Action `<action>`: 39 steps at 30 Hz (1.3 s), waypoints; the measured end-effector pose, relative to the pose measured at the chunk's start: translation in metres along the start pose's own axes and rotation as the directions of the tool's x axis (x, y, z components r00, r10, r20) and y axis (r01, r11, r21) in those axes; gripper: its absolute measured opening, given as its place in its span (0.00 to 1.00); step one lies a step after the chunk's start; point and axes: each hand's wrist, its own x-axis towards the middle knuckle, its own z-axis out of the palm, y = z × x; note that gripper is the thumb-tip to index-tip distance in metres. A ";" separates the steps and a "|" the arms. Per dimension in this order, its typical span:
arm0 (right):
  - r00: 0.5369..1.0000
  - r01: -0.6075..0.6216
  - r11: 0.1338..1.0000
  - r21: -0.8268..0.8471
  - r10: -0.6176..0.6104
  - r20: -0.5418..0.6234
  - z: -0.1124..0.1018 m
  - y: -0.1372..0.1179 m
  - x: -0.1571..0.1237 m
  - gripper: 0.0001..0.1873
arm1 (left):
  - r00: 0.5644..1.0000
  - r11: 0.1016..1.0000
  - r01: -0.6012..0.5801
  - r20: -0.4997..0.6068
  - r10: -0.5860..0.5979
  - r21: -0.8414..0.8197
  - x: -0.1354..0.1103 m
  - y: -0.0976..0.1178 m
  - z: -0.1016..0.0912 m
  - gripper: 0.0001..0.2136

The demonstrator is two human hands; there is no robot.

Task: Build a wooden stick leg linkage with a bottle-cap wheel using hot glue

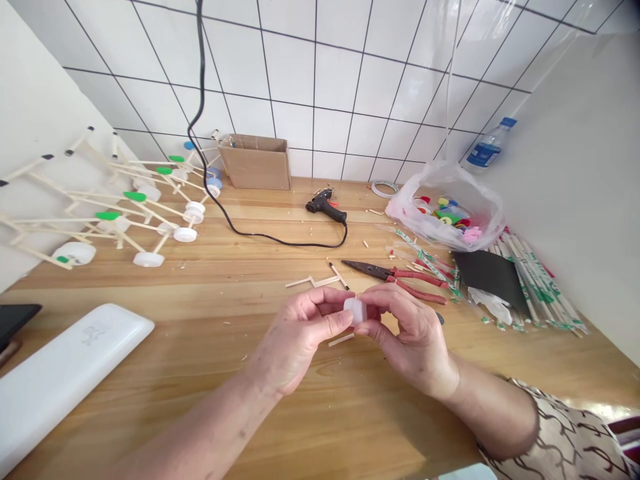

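Between my two hands is a small white bottle cap (355, 311), held above the table by the fingertips. My left hand (306, 327) pinches its left side with thumb and fingers. From the right, my right hand (413, 333) grips the other side the same way. Just beyond my fingers lie a joined piece of thin wooden sticks (320, 281) and a dark-tipped stick (339, 275). A short loose stick (341, 341) rests on the table below the cap. Red-handled pliers (395, 275) lie behind my right hand.
A black glue gun (326, 205) with its cable lies at the back. Stick models with cap wheels (149, 259) stand left, near a cardboard box (257, 163). At right are a bag of coloured caps (450, 213) and wrapped chopsticks (540, 283). A white power bank (75, 373) lies front left.
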 end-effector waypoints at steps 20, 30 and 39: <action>0.995 -0.064 0.998 0.022 0.062 0.073 -0.003 -0.005 0.004 0.06 | 0.999 1.000 -0.030 -0.027 0.030 -0.010 -0.002 -0.001 0.006 0.08; 0.994 -0.106 0.985 0.136 0.106 0.006 0.004 -0.001 -0.001 0.08 | 0.987 0.994 -0.106 -0.116 0.107 0.017 -0.003 -0.004 0.010 0.06; 0.929 -0.362 0.865 0.348 0.367 0.053 0.007 -0.001 -0.002 0.08 | 0.986 0.991 -0.102 -0.124 0.113 0.087 -0.002 -0.005 0.010 0.09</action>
